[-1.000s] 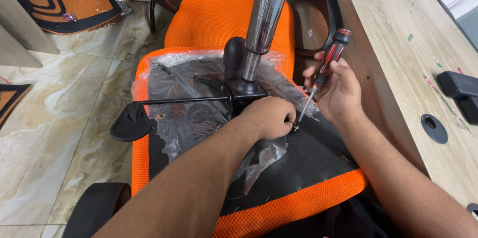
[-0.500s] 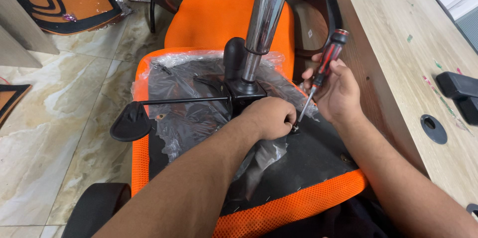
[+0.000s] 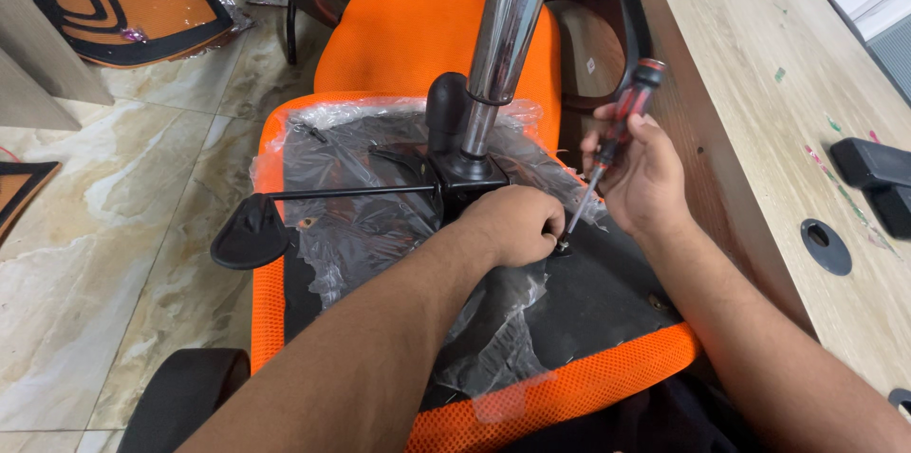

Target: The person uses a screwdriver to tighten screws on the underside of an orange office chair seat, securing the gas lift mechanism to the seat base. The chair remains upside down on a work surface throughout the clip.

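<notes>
An orange office chair seat (image 3: 531, 396) lies upside down in front of me, its black underside partly covered in clear plastic wrap (image 3: 361, 225). A chrome gas cylinder (image 3: 503, 36) rises from the black mechanism plate (image 3: 465, 183). My right hand (image 3: 645, 178) grips a red and black screwdriver (image 3: 622, 126), its tip down at a screw on the underside. My left hand (image 3: 517, 223) is curled beside the tip, fingers pinched at the screw spot. A black lever with a paddle end (image 3: 249, 233) sticks out to the left.
A wooden desk (image 3: 778, 64) runs along the right, with a round cable hole (image 3: 826, 246) and a black object (image 3: 878, 178). Another orange seat (image 3: 418, 26) stands behind. An orange and black chair backrest (image 3: 123, 2) lies on the marble floor (image 3: 104, 254). A black armrest (image 3: 185, 396) is lower left.
Hardly anything differs; both hands stay at the screw, with the screwdriver held at about the same tilt.
</notes>
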